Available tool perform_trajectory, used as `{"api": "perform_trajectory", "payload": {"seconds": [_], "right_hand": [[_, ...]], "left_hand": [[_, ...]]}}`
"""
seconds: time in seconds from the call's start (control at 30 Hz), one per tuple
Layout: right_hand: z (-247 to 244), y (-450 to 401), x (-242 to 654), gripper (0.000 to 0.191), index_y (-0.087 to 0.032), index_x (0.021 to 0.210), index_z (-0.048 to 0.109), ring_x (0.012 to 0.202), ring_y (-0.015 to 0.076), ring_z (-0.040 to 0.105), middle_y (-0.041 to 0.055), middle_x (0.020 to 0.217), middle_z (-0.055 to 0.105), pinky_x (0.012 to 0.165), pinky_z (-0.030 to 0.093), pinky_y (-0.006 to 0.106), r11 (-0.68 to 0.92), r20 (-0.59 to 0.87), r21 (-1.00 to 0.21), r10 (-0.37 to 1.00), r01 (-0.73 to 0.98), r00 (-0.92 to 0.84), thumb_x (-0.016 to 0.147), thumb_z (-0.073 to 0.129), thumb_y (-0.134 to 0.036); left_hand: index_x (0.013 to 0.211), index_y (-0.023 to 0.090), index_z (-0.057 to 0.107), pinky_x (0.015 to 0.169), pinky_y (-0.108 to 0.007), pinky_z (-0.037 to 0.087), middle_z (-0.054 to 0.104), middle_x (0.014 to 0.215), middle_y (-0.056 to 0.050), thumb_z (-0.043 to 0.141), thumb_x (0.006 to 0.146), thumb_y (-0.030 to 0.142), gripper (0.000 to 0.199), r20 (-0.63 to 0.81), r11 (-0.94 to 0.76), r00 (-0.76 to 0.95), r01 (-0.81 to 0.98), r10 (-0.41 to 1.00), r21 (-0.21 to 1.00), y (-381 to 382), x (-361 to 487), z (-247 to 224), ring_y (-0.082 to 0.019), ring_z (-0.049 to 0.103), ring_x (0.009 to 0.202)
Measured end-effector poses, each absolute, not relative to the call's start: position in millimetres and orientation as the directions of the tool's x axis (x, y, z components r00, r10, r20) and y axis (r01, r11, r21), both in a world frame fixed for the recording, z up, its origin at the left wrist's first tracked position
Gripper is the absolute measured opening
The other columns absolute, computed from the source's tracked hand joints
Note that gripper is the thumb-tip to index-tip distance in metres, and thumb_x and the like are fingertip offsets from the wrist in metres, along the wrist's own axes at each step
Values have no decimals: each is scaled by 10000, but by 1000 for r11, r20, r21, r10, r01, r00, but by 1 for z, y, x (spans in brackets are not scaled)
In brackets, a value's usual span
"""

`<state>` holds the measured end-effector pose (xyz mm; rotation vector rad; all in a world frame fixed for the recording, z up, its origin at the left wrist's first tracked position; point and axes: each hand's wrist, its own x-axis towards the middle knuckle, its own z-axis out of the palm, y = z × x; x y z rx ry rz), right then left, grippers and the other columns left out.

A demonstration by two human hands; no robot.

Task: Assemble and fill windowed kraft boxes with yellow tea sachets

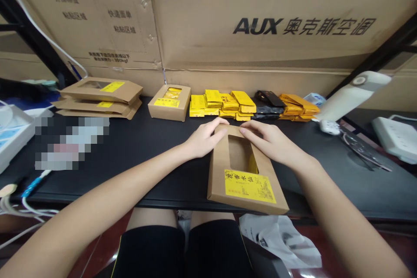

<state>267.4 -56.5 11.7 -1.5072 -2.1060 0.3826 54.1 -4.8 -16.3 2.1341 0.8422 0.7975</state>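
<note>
A brown cardboard box (218,169) with a cut-out window and a yellow label lies in front of me, its near end at the table's front edge. Both of my hands are at its far end. My left hand (206,137) grips the far left corner, thumb on top and fingers bent over the far edge. On the far right corner, my right hand (269,139) has its thumb on the top face and its fingers curled over the edge. Through the window the box looks hollow, with some yellow at its near end. Parts of my fingertips are hidden behind the box.
Behind the hands stand a smaller filled box (167,110), yellow packets (224,103), black packets (269,105) and orange packets (298,106). Flattened boxes (97,95) are stacked at left. A white bottle (353,95), glasses (365,154) and a power strip (395,137) are at right.
</note>
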Motion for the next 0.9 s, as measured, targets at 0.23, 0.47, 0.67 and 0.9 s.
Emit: {"api": "perform_trajectory", "payload": {"seconds": [0.23, 0.47, 0.67, 0.9], "right_hand": [[13, -59, 269, 345, -188, 1057, 645, 931, 267, 666, 97, 1060, 719, 814, 491, 376, 335, 220, -480, 941, 811, -258, 947, 445, -447], [15, -60, 268, 351, -182, 1059, 650, 938, 274, 657, 110, 1078, 715, 823, 486, 391, 325, 206, -497, 945, 804, -255, 934, 464, -451], [13, -58, 269, 333, -174, 1033, 658, 928, 259, 664, 101, 1049, 720, 821, 488, 370, 340, 225, -524, 939, 781, -259, 927, 483, -436], [10, -53, 269, 318, -174, 1015, 653, 911, 255, 665, 102, 1033, 721, 819, 496, 377, 338, 237, -545, 940, 767, -246, 919, 498, -434]], "left_hand": [[1153, 229, 548, 962, -366, 436, 648, 1188, -42, 397, 940, 385, 304, 255, -542, 607, 352, 753, 763, -6, 54, -15, -217, 601, 1062], [1143, 221, 557, 921, -346, 452, 654, 1150, -42, 399, 939, 379, 303, 269, -570, 617, 362, 740, 738, -6, 54, -17, -210, 607, 1026], [1126, 210, 552, 909, -342, 447, 654, 1135, -47, 400, 939, 372, 290, 291, -583, 618, 343, 731, 736, -7, 54, -17, -205, 605, 1019], [1125, 215, 548, 947, -360, 442, 646, 1172, -55, 402, 935, 365, 282, 284, -580, 619, 349, 733, 736, -7, 54, -16, -214, 604, 1051]]}}
